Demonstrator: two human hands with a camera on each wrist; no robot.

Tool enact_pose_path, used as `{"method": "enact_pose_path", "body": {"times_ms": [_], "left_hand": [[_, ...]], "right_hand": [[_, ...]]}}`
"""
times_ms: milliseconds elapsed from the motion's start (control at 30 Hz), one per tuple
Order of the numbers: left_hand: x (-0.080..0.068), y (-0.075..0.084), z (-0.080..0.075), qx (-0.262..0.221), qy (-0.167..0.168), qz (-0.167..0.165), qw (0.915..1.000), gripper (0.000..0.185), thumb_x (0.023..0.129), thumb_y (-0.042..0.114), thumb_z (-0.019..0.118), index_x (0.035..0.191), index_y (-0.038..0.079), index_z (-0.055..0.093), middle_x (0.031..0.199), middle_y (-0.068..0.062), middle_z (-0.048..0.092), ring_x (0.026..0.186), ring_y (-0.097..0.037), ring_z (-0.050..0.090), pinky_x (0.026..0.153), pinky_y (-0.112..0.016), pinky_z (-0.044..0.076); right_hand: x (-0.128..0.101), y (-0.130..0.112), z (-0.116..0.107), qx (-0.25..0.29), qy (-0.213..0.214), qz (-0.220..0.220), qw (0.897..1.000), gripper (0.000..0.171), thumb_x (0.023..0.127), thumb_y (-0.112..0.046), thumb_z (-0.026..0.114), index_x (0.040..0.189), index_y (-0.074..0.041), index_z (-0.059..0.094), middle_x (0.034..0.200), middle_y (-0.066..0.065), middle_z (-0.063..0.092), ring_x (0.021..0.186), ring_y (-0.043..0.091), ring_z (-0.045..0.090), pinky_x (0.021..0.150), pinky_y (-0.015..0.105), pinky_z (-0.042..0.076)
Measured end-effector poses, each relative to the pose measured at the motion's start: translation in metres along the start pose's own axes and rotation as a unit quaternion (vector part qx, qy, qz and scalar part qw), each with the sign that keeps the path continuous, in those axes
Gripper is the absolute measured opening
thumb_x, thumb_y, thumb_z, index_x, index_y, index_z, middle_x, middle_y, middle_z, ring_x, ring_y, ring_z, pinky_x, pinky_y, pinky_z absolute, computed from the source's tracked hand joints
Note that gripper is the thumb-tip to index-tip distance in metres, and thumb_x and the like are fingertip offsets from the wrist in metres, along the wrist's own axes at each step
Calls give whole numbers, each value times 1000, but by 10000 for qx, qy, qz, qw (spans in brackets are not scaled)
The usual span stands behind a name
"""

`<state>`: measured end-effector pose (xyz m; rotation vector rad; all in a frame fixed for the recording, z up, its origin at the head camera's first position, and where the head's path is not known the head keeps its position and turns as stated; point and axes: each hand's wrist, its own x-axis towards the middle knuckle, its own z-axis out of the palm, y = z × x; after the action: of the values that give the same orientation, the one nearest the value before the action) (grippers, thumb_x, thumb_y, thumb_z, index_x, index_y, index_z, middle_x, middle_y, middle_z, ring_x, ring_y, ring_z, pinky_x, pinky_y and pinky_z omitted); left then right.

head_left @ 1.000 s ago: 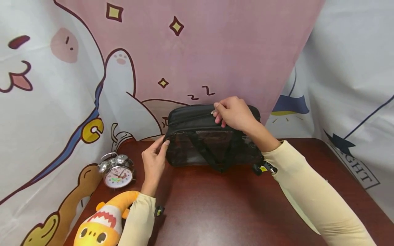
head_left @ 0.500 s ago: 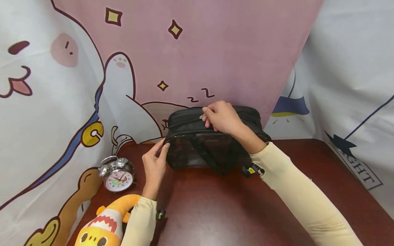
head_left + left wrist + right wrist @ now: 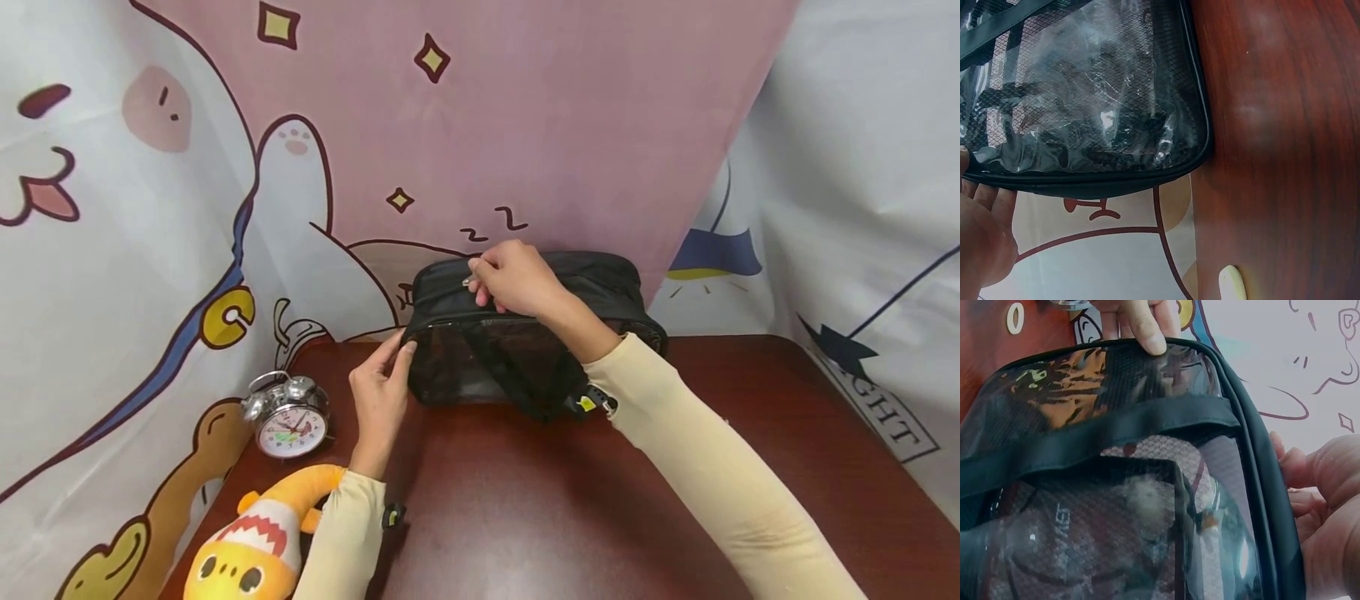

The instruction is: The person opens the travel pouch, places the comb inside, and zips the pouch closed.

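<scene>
A black bag (image 3: 480, 367) with a clear mesh front stands at the back of the dark red table (image 3: 540, 500). My right hand (image 3: 510, 279) lies on top of the bag and pinches the small silver zipper pull (image 3: 468, 282), left of the bag's middle. My left hand (image 3: 382, 379) pinches the bag's front left corner between thumb and fingers. In the left wrist view the bag (image 3: 1085, 94) fills the top, with my palm (image 3: 982, 231) at the lower left. In the right wrist view the bag (image 3: 1116, 487) fills the frame, with a left finger (image 3: 1141, 322) on its far edge.
A silver alarm clock (image 3: 288, 417) stands at the table's left, and a yellow-orange plush toy (image 3: 251, 550) lies near the front left corner. Cartoon-printed cloth (image 3: 187, 208) hangs close behind and at both sides of the table.
My right hand has slid left along the bag's top with the zipper pull, from right of the middle to left of it. The left hand has stayed at the corner.
</scene>
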<state>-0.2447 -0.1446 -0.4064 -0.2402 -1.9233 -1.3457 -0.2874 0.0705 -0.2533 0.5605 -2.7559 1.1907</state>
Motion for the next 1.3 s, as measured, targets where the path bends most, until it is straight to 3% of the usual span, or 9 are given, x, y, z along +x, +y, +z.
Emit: {"method": "enact_pose_path", "body": {"times_ms": [67, 200, 433, 667, 833, 1000, 1133, 1300], "left_hand": [[1, -1, 0, -50, -13, 5, 10000, 24, 90, 24, 67, 113, 30, 71, 107, 7, 73, 92, -7, 70, 72, -11, 51], [3, 13, -1, -98, -12, 68, 9999, 24, 89, 14, 68, 112, 17, 73, 107, -4, 74, 92, -13, 71, 72, -11, 51], [3, -10, 4, -4, 32, -33, 10000, 23, 90, 25, 68, 113, 27, 72, 107, 3, 74, 92, -9, 70, 72, -11, 51], [3, -14, 3, -37, -7, -160, 9999, 22, 90, 33, 67, 111, 36, 71, 105, 8, 74, 86, -6, 71, 68, -14, 53], [2, -13, 4, -61, -16, -205, 9998, 22, 89, 31, 67, 111, 35, 71, 106, 7, 74, 88, -5, 70, 69, -14, 53], [2, -8, 5, -148, 68, -188, 9997, 22, 89, 24, 69, 110, 25, 73, 104, 0, 75, 84, -7, 70, 67, -12, 52], [2, -1, 3, -151, 79, -112, 9998, 22, 89, 18, 69, 111, 18, 74, 103, -6, 75, 84, -10, 71, 68, -10, 51], [2, -9, 3, -90, 38, -132, 9999, 22, 90, 27, 68, 111, 27, 73, 104, 1, 74, 86, -7, 71, 69, -12, 52]], "right_hand": [[3, -3, 3, 79, -19, 42, 10000, 36, 100, -31, 48, 80, -13, 72, 66, 2, 68, 44, 17, 55, 48, 30, 49], [9, -8, 10, 197, -77, 62, 9998, 35, 100, -28, 50, 79, -12, 72, 65, 2, 68, 44, 15, 55, 48, 29, 50], [17, -13, 19, 63, -102, -50, 9999, 36, 100, -27, 49, 76, -13, 72, 64, 1, 68, 45, 15, 57, 49, 28, 50], [20, -17, 28, -12, -178, 41, 9998, 35, 101, -29, 48, 80, -13, 71, 64, 0, 68, 46, 14, 57, 49, 26, 49], [23, -19, 34, -1, -231, 132, 9996, 37, 101, -30, 49, 78, -12, 72, 63, 0, 67, 47, 14, 56, 49, 26, 47], [25, -19, 35, -58, -361, 70, 9993, 39, 100, -33, 50, 76, -12, 73, 63, 0, 67, 47, 14, 56, 50, 26, 47], [26, -16, 33, 260, -523, 151, 9982, 39, 99, -33, 51, 77, -11, 73, 65, 2, 68, 50, 14, 58, 55, 26, 49], [29, -13, 29, 833, -951, 504, 9907, 38, 98, -35, 54, 81, -8, 74, 66, 3, 69, 52, 12, 58, 50, 23, 45]]}}
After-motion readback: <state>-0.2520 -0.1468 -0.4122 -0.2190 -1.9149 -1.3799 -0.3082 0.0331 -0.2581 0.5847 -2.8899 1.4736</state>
